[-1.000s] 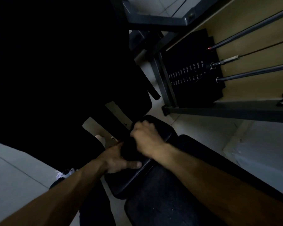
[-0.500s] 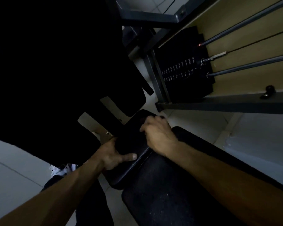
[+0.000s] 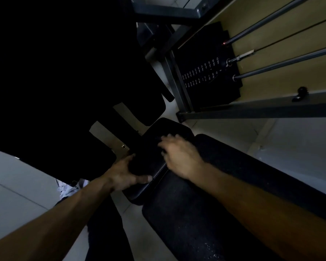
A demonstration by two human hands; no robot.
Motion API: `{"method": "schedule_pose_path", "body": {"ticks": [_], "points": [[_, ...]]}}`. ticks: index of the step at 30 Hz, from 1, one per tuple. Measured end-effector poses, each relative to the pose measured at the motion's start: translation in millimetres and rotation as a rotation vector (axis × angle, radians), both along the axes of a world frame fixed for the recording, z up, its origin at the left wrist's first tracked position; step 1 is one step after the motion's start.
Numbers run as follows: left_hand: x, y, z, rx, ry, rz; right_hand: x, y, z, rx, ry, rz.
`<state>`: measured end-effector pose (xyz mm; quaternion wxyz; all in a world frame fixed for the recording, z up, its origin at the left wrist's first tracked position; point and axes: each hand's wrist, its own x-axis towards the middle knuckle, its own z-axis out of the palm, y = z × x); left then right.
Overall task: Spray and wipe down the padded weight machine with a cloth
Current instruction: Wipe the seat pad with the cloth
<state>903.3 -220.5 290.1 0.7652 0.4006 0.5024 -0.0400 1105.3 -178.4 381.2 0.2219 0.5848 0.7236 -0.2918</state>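
1. Small pad [image 3: 177,129]: black, smooth, a rounded-corner rectangle, tilted. It sits just beside the upper end of the long textured pad [image 3: 205,204], in front of the weight stack [image 3: 205,72].
2. Step in hand, as judged: wiping the pad's top face. Best done with overlapping strokes from edge to edge, taking in the rim and far corner, with the pad braced.
3. Left hand [image 3: 124,174]: thumb lies across the near corner and fingers wrap the left edge, clamped on the pad.
4. Right hand [image 3: 179,155]: on the pad's right half and blurred. Cannot tell the fingers' state, nor make out a cloth.
5. Long textured pad: pale specks near its lower end, possibly spray.
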Motion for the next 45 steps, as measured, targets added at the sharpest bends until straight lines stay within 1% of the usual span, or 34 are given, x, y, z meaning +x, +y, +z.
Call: {"method": "schedule_pose_path", "body": {"ticks": [3,4,6,8,11,13,14,16,18,20,21,22,26,28,30,31,34,36,37,39,41,43,45], "points": [[-3.3,-6.8,-0.6,0.056,-0.003,-0.045,-32.8,-39.7,3.9,-0.155,0.113,0.164],[-4.4,-10.6,-3.7,0.060,-0.007,-0.058,-32.6,-42.5,5.7,-0.180,0.142,0.200],[-8.7,-14.1,-2.8,0.077,-0.039,-0.029,-18.2,-28.2,11.2,-0.149,0.135,0.226],[-10.0,-15.4,-3.0,0.086,-0.052,-0.013,7.5,-0.4,10.7,-0.087,0.037,0.202],[-11.3,-15.1,-2.5,0.079,-0.068,-0.014,38.9,40.3,8.3,0.031,-0.152,0.040],[-12.8,-15.9,-4.5,0.060,-0.064,-0.003,29.9,41.7,6.7,0.121,-0.228,-0.022],[-13.6,-15.8,-6.8,0.042,-0.056,-0.001,18.0,33.5,5.1,0.140,-0.244,-0.012],[-14.7,-14.2,-5.0,0.042,-0.050,0.017,-12.6,4.8,-2.2,0.100,-0.207,0.071],[-15.0,-16.1,-10.3,0.057,-0.051,0.058,-40.8,-23.0,-8.3,-0.021,-0.089,0.195],[-15.6,-19.4,-16.1,0.075,-0.068,0.079,-50.1,-30.1,-16.3,-0.147,0.016,0.278],[-15.9,-19.9,-13.1,0.072,-0.072,0.079,-46.1,-23.1,-17.8,-0.183,0.018,0.289],[-17.4,-20.1,-13.9,0.055,-0.074,0.080,-38.5,-10.4,-21.7,-0.172,-0.001,0.277],[-24.6,-18.6,-20.4,0.003,-0.043,0.044,-3.3,53.7,-44.7,-0.023,-0.246,0.088],[-25.5,-17.1,-23.0,-0.006,-0.050,0.024,-1.7,65.0,-54.0,0.049,-0.301,0.034],[-26.0,-15.2,-22.4,-0.006,-0.059,0.025,-19.6,52.9,-64.1,0.030,-0.284,0.063],[-25.3,-14.6,-20.8,0.000,-0.068,0.032,-33.1,40.5,-69.5,-0.012,-0.244,0.101],[-23.2,-17.8,-20.8,0.062,-0.075,0.030,-66.3,2.2,-79.0,-0.199,-0.030,0.232],[-23.6,-23.3,-23.1,0.068,-0.078,0.060,-63.5,4.7,-79.5,-0.232,0.036,0.259],[-24.0,-27.1,-25.8,0.043,-0.084,0.088,-54.7,14.9,-79.6,-0.215,0.012,0.248],[-26.1,-31.7,-28.8,0.002,-0.090,0.131,-34.8,39.0,-80.1,-0.145,-0.108,0.198],[-26.7,-33.9,-30.7,0.020,-0.079,0.138,-26.3,53.2,-81.8,-0.064,-0.224,0.191],[-27.5,-32.5,-27.3,0.027,-0.060,0.127,-45.2,48.6,-83.9,-0.080,-0.241,0.248],[-27.0,-31.1,-22.4,0.012,-0.029,0.106,-70.4,30.3,-89.9,-0.163,-0.187,0.290]]}}
